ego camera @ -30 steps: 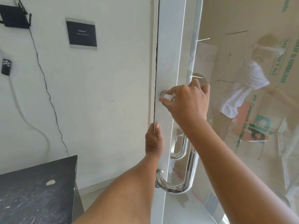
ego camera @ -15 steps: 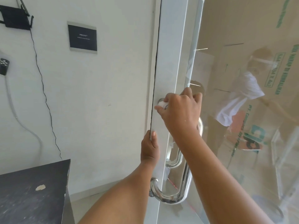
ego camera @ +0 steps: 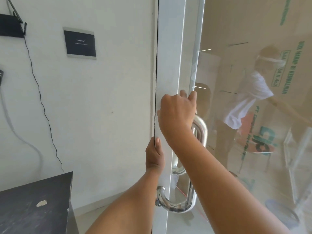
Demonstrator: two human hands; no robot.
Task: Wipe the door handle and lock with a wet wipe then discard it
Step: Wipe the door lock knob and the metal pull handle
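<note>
Since the earlier frames, the right hand [ego camera: 177,112] has been shifted slightly left along the door stile [ego camera: 168,65], so that the lock knob seen before is now hidden beneath it; the camera view has also been tilted, while the left hand [ego camera: 154,156] has been kept at the door's edge. Only a sliver of the wet wipe [ego camera: 158,112] is seen at the left side of the right hand, whose fingers are curled closed over it and pressed against the stile at the lock's position. The left-hand fingers are wrapped around the door's edge below, thumb on the face, apparently to steady the door. The chrome door handle [ego camera: 200,132] is left bare just beside the right wrist, its lower bend near the bottom of the stile. It is judged that the lock is being wiped at this moment; whether the handle has been wiped cannot be told, and the discarding of the wipe is still to be done. No bin is seen.
</note>
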